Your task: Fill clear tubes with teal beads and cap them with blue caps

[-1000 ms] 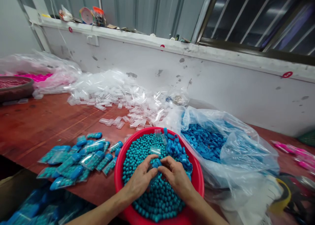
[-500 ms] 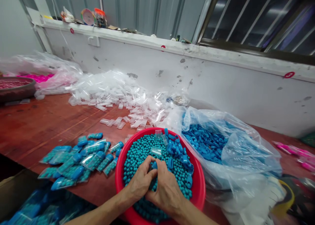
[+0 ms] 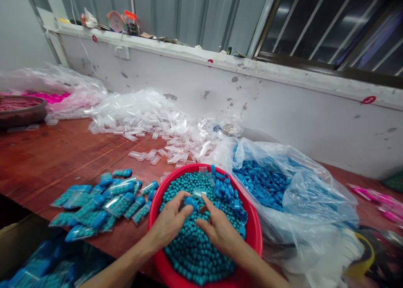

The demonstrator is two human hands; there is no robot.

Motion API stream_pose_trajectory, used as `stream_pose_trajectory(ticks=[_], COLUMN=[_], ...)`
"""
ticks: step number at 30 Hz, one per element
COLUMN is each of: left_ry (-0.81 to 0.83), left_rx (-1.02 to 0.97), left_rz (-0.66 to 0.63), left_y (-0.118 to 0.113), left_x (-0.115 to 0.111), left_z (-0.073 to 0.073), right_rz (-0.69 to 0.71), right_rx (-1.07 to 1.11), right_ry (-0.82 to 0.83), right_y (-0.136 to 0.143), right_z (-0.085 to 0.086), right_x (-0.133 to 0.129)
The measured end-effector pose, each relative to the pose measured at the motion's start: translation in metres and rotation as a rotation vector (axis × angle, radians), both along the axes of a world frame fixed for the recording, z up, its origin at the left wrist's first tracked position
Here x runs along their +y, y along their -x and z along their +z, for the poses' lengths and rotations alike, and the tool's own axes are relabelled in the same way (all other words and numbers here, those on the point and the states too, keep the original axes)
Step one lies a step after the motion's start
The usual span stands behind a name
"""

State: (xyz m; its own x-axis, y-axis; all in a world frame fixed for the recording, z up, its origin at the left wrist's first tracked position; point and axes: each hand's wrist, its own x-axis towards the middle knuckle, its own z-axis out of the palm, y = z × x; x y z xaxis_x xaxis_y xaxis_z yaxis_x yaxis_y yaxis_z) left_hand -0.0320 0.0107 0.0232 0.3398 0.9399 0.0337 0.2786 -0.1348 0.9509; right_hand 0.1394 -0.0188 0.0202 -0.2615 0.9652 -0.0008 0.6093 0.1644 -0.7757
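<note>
A red basin (image 3: 256, 237) holds teal beads (image 3: 201, 254), with blue caps (image 3: 225, 189) heaped at its back right. Over the beads, my left hand (image 3: 171, 216) is closed on a blue-capped piece (image 3: 190, 202) between thumb and fingers. To its right, my right hand (image 3: 218, 229) has thumb and forefinger apart, with nothing visible between them. A clear sleeve (image 3: 200, 192) lies on the beads just beyond my hands. Filled packets with blue caps (image 3: 121, 204) are spread left of the basin.
Behind the basin lies a pile of clear sleeves (image 3: 141, 111). An open plastic bag of blue caps (image 3: 264, 183) stands to the right. A brown bowl (image 3: 37, 111) is at the far left, pink packets (image 3: 378, 200) at the far right. More packets (image 3: 40, 263) lie below the table's front edge.
My hands were together over the beads and have moved apart. The blue-capped piece now shows in my left hand, and my right hand has opened.
</note>
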Motion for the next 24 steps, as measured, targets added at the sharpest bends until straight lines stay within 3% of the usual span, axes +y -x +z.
stream_pose_trajectory(ticks=[4, 7, 9, 11, 14, 19, 24], left_ry=[-0.137, -0.339, -0.502, -0.593, -0.584, -0.386, -0.142], left_rx=[0.208, 0.571, 0.699, 0.705, 0.597, 0.422, 0.339], left_rz=[0.270, 0.572, 0.674, 0.637, 0.421, 0.158, -0.008], left_y=[0.056, 0.091, 0.100, 0.097, 0.074, 0.029, 0.004], left_x=[0.027, 0.041, 0.043, 0.037, 0.024, 0.012, 0.021], left_z=[0.019, 0.028, 0.028, 0.024, 0.015, -0.002, -0.017], right_rz=[-0.013, -0.040, -0.021, 0.030, 0.100, 0.132, 0.098], right_rx=[-0.272, -0.465, -0.500, -0.493, -0.454, -0.274, -0.036], right_ry=[-0.156, -0.126, -0.082, -0.042, 0.020, 0.182, 0.351], right_y=[-0.011, -0.006, -0.001, 0.003, 0.002, -0.008, -0.006], right_z=[0.007, 0.004, -0.001, -0.006, -0.011, -0.015, -0.020], right_x=[0.032, 0.057, 0.070, 0.079, 0.084, 0.080, 0.070])
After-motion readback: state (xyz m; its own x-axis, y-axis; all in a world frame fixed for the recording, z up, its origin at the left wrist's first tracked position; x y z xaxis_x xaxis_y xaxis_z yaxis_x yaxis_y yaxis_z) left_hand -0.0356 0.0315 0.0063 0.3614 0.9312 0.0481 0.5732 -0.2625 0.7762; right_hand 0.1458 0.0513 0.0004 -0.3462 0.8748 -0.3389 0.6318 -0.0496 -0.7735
